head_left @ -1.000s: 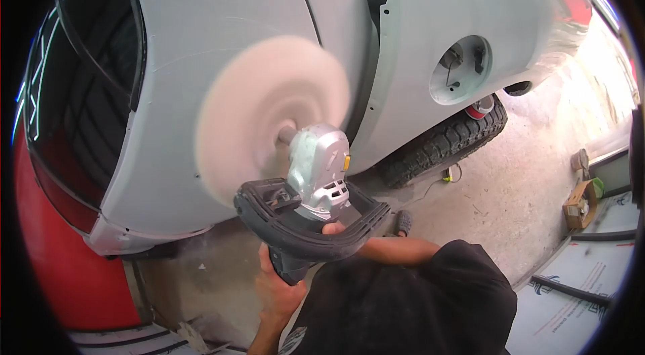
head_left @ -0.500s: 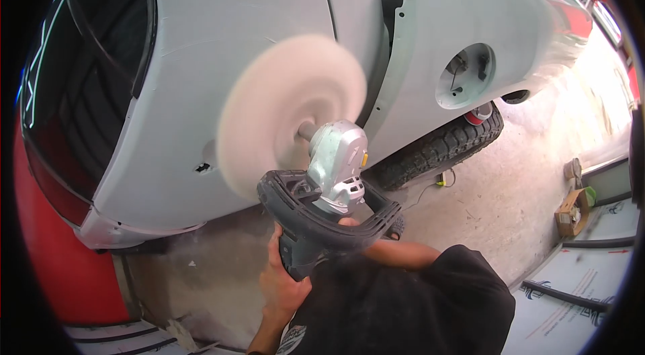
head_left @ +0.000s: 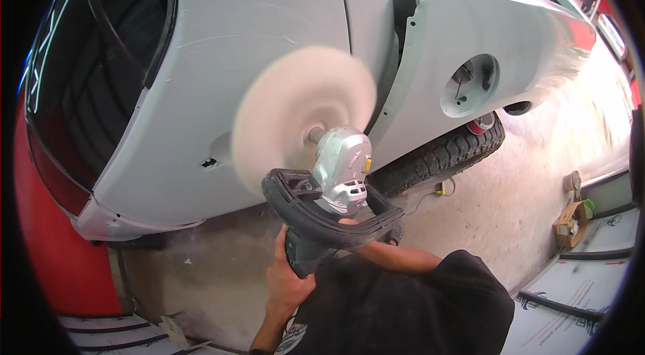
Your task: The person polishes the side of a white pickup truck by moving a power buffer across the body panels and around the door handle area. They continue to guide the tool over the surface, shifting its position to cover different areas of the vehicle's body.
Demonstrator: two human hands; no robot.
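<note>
My left hand is wrapped round the black grip of a polisher. My right hand is mostly hidden under the black loop handle; a bit of it shows by the motor housing, its forearm reaching in from the right. The polisher has a silver gear head with a yellow button. Its large, pale round buffing pad is blurred by spinning and overlaps the light grey car panel in this view. Left of the pad is a small ragged hole in the panel, with fine scratches higher up.
A separate grey fender panel with a round recess lies beyond a gap. Below it are a knobby tyre and a yellow-green plug on a cord. A cardboard box stands on the floor at right. Dark glass is at left.
The view has shifted, so the car appears farther right. The pad keeps spinning and sits slightly farther from the small hole. Both hands stay on the polisher.
</note>
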